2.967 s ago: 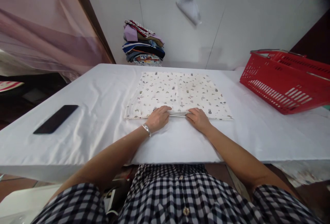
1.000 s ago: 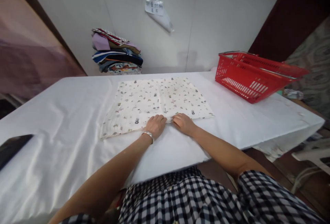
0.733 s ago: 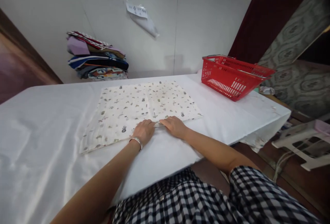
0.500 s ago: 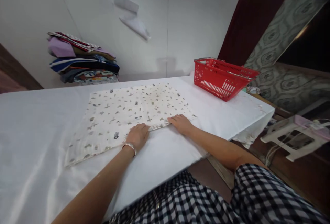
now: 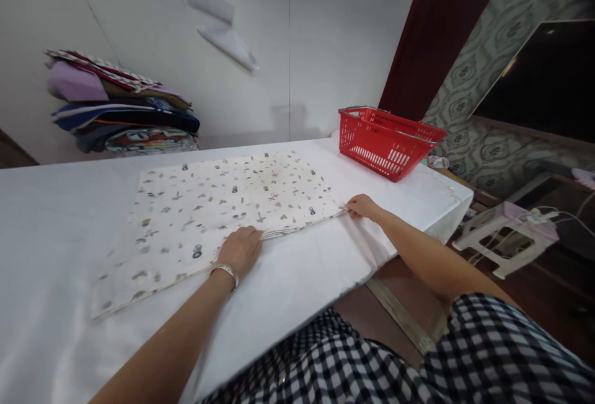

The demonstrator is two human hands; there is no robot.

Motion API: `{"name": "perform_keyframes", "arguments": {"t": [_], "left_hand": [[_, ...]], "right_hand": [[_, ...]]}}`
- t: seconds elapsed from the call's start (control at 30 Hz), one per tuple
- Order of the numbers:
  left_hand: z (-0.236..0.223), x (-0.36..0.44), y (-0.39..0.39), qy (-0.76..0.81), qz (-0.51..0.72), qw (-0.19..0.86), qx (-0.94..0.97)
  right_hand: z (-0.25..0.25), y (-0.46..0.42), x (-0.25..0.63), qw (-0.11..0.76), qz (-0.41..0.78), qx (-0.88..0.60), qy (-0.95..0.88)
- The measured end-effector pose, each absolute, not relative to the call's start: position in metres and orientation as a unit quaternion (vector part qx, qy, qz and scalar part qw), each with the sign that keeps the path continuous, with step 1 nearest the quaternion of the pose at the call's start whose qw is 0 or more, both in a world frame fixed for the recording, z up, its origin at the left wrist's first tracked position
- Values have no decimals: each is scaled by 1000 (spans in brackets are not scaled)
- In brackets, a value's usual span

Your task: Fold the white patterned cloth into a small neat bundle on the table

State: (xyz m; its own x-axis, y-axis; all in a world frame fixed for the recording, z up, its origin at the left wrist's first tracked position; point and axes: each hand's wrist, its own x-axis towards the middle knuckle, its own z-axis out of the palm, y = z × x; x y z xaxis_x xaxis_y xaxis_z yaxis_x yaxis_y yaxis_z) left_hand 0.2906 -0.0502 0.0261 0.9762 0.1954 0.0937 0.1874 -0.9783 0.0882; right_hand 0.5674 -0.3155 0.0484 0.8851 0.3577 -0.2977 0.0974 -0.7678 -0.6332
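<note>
A cream cloth [image 5: 223,199] with small grey-green and dark printed motifs lies folded in layers on the white-covered table [image 5: 288,280]. Flat on its near edge, around the middle, rests my left hand [image 5: 239,250], fingers stretched out, a silver bangle at the wrist. My right hand [image 5: 364,207] pinches the cloth's near right corner between thumb and fingers. Between the two hands the stacked layers show along the near edge.
A red plastic basket [image 5: 388,144] stands at the table's back right. Folded clothes [image 5: 123,103] are piled against the wall at the back left. Beyond the table's right end is a white and pink stool [image 5: 509,237] with cables on it.
My right hand has slid right along the near edge to the cloth's corner and now pinches it. My left hand stays on the cloth. The view has turned slightly right.
</note>
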Motion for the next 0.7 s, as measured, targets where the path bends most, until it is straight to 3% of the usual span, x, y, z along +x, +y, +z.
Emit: {"name": "perform_keyframes", "arguments": {"t": [0.33,0.7], "left_hand": [[24,287,-51,93,68,45,992],[29,286,-58,82,54,27,995]], "right_hand": [[52,-301,581,333,333,-882,-27],[49,-308,573,458,308,-833,-30]]}}
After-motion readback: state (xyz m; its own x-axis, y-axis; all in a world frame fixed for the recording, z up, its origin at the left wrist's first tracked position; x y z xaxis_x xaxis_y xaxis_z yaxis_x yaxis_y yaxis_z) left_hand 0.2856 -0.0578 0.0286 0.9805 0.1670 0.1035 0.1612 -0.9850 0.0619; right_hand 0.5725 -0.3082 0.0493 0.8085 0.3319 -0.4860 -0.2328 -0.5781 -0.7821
